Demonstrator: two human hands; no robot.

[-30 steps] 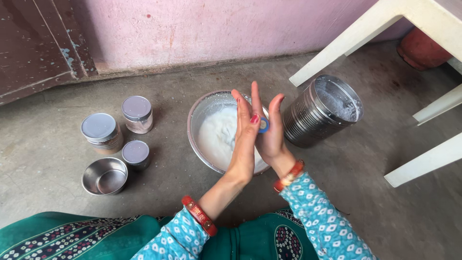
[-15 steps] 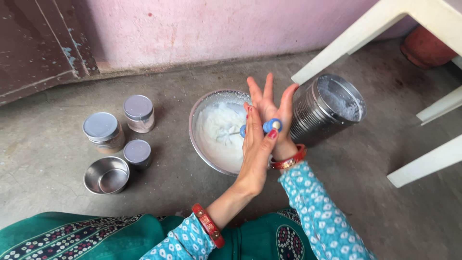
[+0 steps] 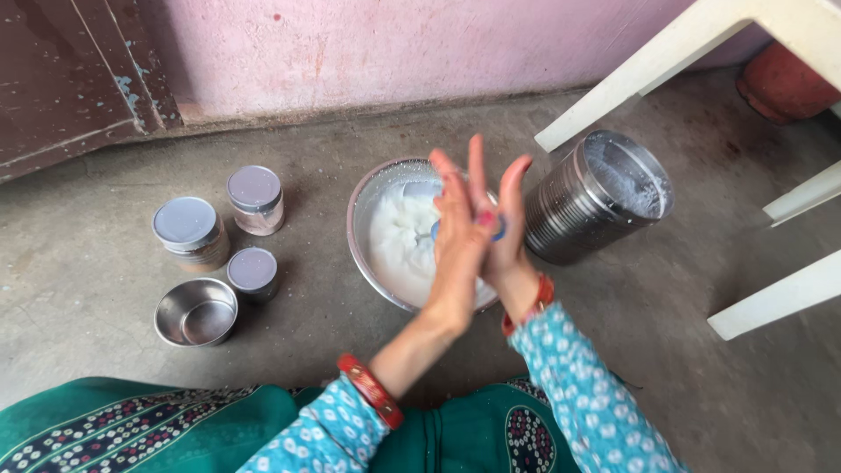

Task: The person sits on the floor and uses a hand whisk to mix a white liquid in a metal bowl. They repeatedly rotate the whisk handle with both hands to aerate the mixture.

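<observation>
Two palms press flat together, fingers straight and spread: the left hand (image 3: 460, 250) and right hand (image 3: 508, 232) pinch a thin blue-tipped churning stick (image 3: 496, 229) between them. It stands in the round steel bowl of white, creamy liquid (image 3: 394, 241) on the grey concrete floor (image 3: 96, 289). Just beside lies a ribbed steel canister (image 3: 600, 197), tilted.

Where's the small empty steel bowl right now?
Head view, lower left: the empty steel bowl sits on the floor, beside the smallest lidded jar.
</observation>
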